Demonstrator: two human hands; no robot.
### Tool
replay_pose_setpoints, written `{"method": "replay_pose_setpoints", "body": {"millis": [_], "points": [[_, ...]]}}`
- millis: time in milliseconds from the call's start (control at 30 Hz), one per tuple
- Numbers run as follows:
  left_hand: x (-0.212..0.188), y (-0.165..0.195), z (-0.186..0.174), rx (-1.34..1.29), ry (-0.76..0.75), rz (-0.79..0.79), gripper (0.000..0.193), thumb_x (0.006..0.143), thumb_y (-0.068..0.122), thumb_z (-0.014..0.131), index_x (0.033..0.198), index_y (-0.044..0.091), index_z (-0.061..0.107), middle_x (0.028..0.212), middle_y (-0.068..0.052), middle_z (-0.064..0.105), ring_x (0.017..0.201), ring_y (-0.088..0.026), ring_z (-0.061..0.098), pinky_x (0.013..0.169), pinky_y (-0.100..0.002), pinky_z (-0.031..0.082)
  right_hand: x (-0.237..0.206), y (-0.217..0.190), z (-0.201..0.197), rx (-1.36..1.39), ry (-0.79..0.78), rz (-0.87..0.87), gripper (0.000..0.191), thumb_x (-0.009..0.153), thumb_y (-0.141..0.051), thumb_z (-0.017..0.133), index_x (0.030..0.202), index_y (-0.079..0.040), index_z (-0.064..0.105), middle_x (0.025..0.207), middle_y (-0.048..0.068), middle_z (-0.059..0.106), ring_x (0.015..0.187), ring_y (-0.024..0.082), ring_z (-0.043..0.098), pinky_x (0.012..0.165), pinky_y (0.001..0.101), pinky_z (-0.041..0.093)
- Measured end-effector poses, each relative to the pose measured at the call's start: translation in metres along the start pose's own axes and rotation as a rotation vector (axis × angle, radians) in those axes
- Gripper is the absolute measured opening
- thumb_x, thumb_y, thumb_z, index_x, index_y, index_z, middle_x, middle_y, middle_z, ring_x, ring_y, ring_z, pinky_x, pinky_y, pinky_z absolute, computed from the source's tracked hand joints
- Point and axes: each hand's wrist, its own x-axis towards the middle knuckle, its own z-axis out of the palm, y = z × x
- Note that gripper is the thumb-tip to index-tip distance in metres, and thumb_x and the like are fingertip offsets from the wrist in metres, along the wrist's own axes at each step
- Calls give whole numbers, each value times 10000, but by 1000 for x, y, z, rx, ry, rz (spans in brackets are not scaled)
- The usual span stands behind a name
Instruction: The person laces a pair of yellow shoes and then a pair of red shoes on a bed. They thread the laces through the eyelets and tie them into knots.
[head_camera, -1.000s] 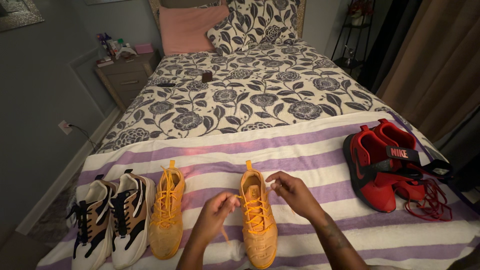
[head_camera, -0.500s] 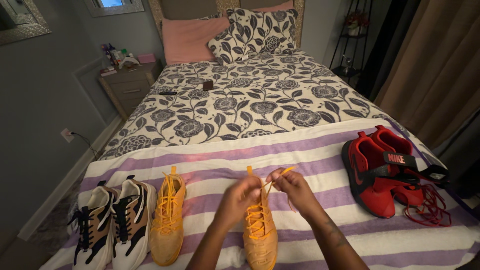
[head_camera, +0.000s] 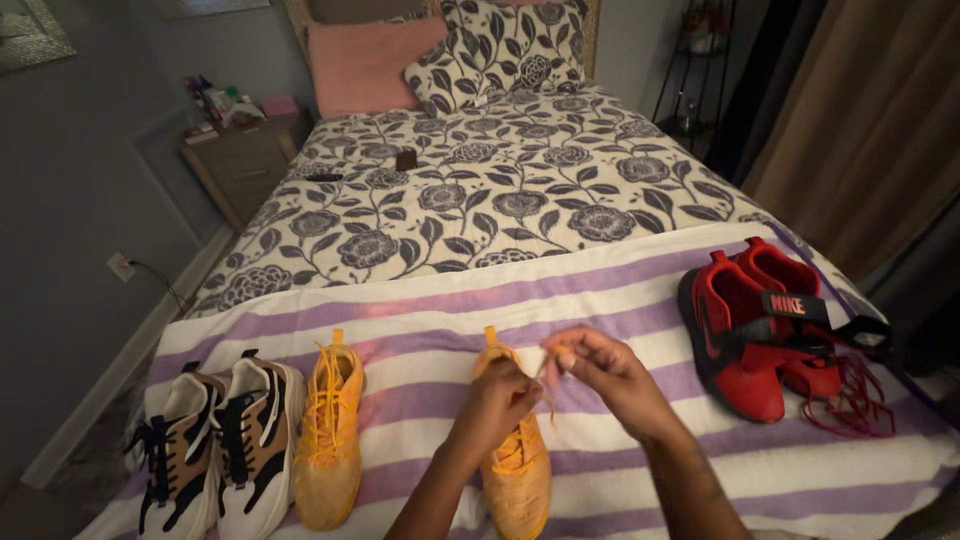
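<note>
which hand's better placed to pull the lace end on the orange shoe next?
Likely right. The right hand pinches the lace end above the orange shoe, with bare blanket beside it. The left hand rests over the shoe's tongue, steadying it.

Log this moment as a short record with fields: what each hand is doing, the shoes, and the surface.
left hand: over the top of the orange shoe, fingers pinched at its laces
right hand: raised beside the left, pinching an orange lace end
second orange shoe: lies apart to the left, laced
black, white and tan sneakers: a pair at the far left edge
red high-top shoes: a pair at the right, red laces loose beside them
surface: purple-and-white striped blanket over a floral bedspread
</note>
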Motion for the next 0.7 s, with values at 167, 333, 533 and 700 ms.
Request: {"method": "replay_pose_setpoints", "body": {"millis": [167, 333, 533, 700], "points": [[3, -3, -4, -147, 3, -476, 205, 986, 156, 656, 887, -19, 700, 705, -133, 636, 628, -173, 566, 603, -354, 477, 21, 21, 29, -516, 225, -322, 907, 847, -154, 792, 1582, -35, 273, 1386, 173, 545, 1224, 282, 557, 956, 367, 482], [4, -1, -12, -452, 99, -437, 186, 1000, 156, 575, 1091, 19, 662, 803, -57, 720, 707, -87, 688, 654, -285, 561, 15, 54, 44, -582, 121, 150, 468, 921, -194, 683, 1364, -112, 559, 873, 88, 721, 791, 181, 668, 754, 329, 538], [8, 12, -23, -210, 130, -530, 381, 934, 136, 623, 1303, 77, 551, 768, -94, 753, 650, -147, 699, 616, -297, 534, 20, 82, 41, -294, 5, 188, 180, 989, -177, 608, 1005, -24, 700, 775, -18, 689, 732, 70, 588, 687, 282, 516], [-2, 3, -30, -146, 10, -377, 237, 930, 256, 701, 994, 33, 747, 867, -50, 773, 758, -136, 743, 681, -307, 573, 20, 98, 30, -249, -17, 147, 196, 1013, -181, 604, 932, -17, 675, 765, -30, 627, 739, 57, 528, 687, 260, 474]]}}
